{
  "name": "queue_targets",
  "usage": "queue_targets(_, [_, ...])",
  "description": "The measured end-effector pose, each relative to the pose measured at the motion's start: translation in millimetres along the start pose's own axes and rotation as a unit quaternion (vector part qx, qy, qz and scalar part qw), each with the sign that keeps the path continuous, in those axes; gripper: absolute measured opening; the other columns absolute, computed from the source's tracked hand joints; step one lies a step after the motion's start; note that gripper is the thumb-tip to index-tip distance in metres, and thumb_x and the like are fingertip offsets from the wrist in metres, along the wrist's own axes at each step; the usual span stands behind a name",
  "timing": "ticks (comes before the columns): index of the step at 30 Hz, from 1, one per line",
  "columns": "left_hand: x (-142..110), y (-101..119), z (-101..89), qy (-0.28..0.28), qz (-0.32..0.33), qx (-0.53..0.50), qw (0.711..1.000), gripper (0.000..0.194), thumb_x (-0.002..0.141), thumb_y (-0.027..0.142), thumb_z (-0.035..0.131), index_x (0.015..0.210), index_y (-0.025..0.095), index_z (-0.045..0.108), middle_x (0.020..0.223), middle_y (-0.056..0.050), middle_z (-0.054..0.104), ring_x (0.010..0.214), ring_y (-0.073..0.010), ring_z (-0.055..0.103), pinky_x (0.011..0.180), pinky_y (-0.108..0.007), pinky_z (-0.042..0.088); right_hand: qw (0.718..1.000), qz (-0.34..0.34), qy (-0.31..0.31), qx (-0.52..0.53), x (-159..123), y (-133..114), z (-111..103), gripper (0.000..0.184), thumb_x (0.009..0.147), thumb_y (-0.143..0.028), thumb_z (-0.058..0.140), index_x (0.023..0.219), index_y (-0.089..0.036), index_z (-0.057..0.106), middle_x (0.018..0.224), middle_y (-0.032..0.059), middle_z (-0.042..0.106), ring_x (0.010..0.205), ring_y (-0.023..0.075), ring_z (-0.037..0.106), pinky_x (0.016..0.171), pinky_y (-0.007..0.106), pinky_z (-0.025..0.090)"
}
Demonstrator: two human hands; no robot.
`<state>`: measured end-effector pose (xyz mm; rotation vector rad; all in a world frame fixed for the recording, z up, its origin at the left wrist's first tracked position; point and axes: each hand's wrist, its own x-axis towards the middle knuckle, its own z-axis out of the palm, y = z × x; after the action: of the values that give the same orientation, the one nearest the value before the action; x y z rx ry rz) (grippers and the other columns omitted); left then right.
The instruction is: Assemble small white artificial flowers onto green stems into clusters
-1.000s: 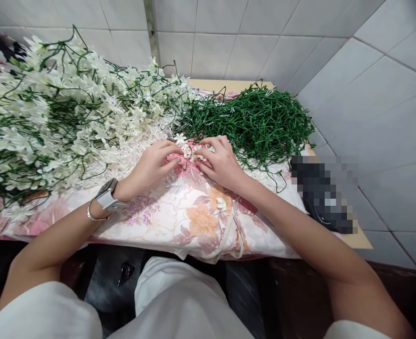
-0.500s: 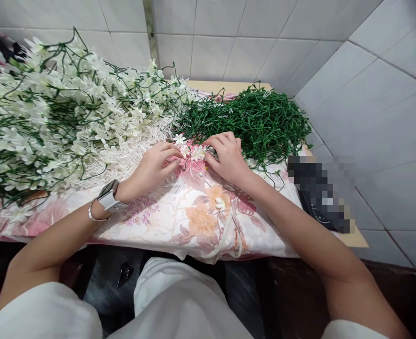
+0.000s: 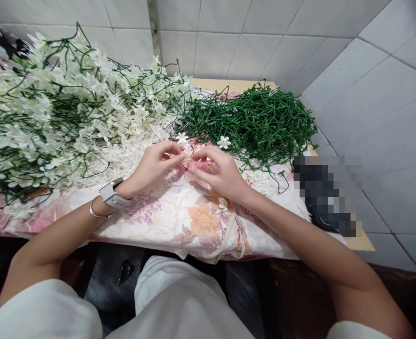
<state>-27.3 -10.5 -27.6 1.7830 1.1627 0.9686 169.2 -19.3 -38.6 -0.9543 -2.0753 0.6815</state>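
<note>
My left hand (image 3: 161, 162) is closed in a pinch on a small artificial white flower (image 3: 186, 153) with a green stem. Close to the same bloom, my right hand (image 3: 219, 170) has its fingers curled inward; what lies between its fingertips is hidden. Two more loose white blossoms lie just beyond the hands: one flower (image 3: 182, 137) above the left fingers and another flower (image 3: 224, 142) above the right knuckles. Behind my right hand spreads a heap of bare green plastic stems (image 3: 257, 117). A large pile of white-flowered stems (image 3: 84, 103) rises on the left.
A floral cloth (image 3: 179, 221) covers the table, with a single flower (image 3: 223, 204) lying on it near me. White thin pieces (image 3: 123, 157) border the flower pile. A dark, partly blurred object (image 3: 321, 197) lies at the right edge. Tiled walls (image 3: 222, 52) stand behind and right.
My right hand has moved left, closer to my left hand. A white flower now shows flat beside the green stems, above my right hand. The view has shifted slightly.
</note>
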Motion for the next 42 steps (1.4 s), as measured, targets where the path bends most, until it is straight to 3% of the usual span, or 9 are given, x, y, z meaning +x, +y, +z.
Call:
queue_targets(3, [1.4,1.6,-0.6,0.057,-0.054,-0.058,0.995,0.021,0.074,0.035,0.069,0.076,0.015,0.063,0.092,-0.007,0.068,0.081,-0.0153,0.062,0.066,-0.024,0.05,0.987,-0.02,-0.142,-0.069,-4.1,-5.4,5.9,0.009,0.083,-0.022,0.06,0.091,-0.02,0.063,0.099,0.0064,0.063,0.1,0.0227,0.051,0.09,0.041,0.036])
queue_targets(6, [3.3,5.2,-0.2,0.078,-0.089,-0.09,0.989,0.02,0.068,0.031,0.072,0.072,0.015,0.062,0.088,-0.006,0.068,0.077,-0.0145,0.061,0.064,-0.024,0.05,0.975,-0.015,-0.194,-0.108,-6.8,-8.3,10.1,0.007,0.085,-0.019,0.056,0.087,-0.019,0.063,0.096,0.0074,0.062,0.101,0.0242,0.048,0.089,0.042,0.034])
queue_targets(11, [3.8,7.8,0.8,0.051,-0.12,-0.138,0.982,0.019,0.066,0.028,0.073,0.064,0.015,0.06,0.081,-0.004,0.066,0.078,-0.0152,0.062,0.066,-0.024,0.05,0.983,0.006,-0.168,-0.074,-4.3,-7.8,3.4,0.007,0.083,-0.013,0.055,0.078,-0.018,0.059,0.082,0.0038,0.063,0.085,0.0192,0.053,0.083,0.037,0.037])
queue_targets(15, [0.6,7.3,1.9,0.016,-0.124,-0.148,0.981,0.016,0.069,0.027,0.072,0.066,0.014,0.062,0.072,-0.002,0.063,0.068,-0.0124,0.061,0.065,-0.024,0.05,0.997,0.022,-0.068,0.031,-0.7,-7.8,-10.9,0.011,0.085,-0.017,0.055,0.091,-0.021,0.063,0.094,0.0038,0.068,0.088,0.0183,0.059,0.081,0.034,0.043])
queue_targets(19, [-3.4,8.3,5.3,-0.013,-0.112,-0.139,0.984,0.015,0.072,0.026,0.07,0.067,0.014,0.065,0.072,-0.003,0.064,0.064,-0.0107,0.058,0.064,-0.025,0.047,0.994,0.05,0.017,0.093,-0.5,-7.6,-16.6,0.005,0.083,-0.022,0.06,0.084,-0.022,0.064,0.088,0.0015,0.069,0.084,0.0169,0.062,0.079,0.033,0.046])
queue_targets(22, [-5.7,10.6,7.5,-0.042,-0.113,-0.145,0.982,0.016,0.073,0.027,0.069,0.067,0.014,0.065,0.068,-0.002,0.063,0.063,-0.0108,0.057,0.063,-0.025,0.045,0.991,0.039,0.031,0.121,-1.3,-6.2,-13.8,0.002,0.081,-0.021,0.062,0.082,-0.022,0.064,0.089,0.0011,0.069,0.089,0.0173,0.062,0.083,0.034,0.046])
queue_targets(26, [-7.8,13.4,7.9,-0.055,-0.126,-0.158,0.978,0.014,0.074,0.026,0.069,0.069,0.014,0.065,0.068,-0.002,0.063,0.064,-0.0105,0.056,0.063,-0.024,0.044,0.996,0.006,0.056,0.076,-1.7,-2.0,-9.4,0.006,0.078,-0.017,0.065,0.078,-0.024,0.066,0.093,0.0016,0.067,0.099,0.0191,0.059,0.092,0.039,0.043])
queue_targets(42, [-9.3,11.8,7.8,-0.051,-0.132,-0.167,0.976,0.016,0.075,0.028,0.071,0.071,0.014,0.066,0.072,-0.002,0.063,0.067,-0.0107,0.057,0.064,-0.023,0.044,0.997,-0.004,0.07,0.036,-1.4,-0.5,-7.6,0.012,0.076,-0.011,0.064,0.075,-0.022,0.067,0.087,0.0017,0.066,0.092,0.0184,0.058,0.086,0.037,0.044])
